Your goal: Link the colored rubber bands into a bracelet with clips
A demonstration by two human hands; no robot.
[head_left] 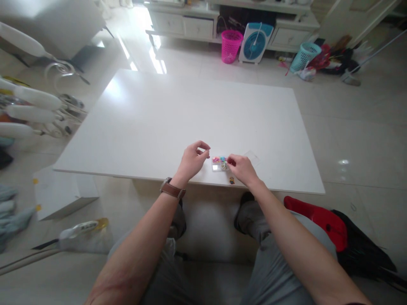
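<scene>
A small clear divided box (216,167) lies near the table's front edge, with pink, blue and other brightly coloured little pieces in its far compartments and pale, ring-like pieces in a near one. Just left of it is my left hand (192,161), thumb and index finger curved with a small gap between their tips. My right hand (244,168) reaches over the box's right side. Its fingertips are pinched together, and what they hold, if anything, is too small to make out. In front of the box lies a small yellow and dark figure (232,180).
A clear, thin lid-like sheet (252,157) lies behind my right hand on the white table (190,110). To the right of my legs is a red object (318,218). A pink basket (231,45) and a blue fan (255,43) stand beyond the table.
</scene>
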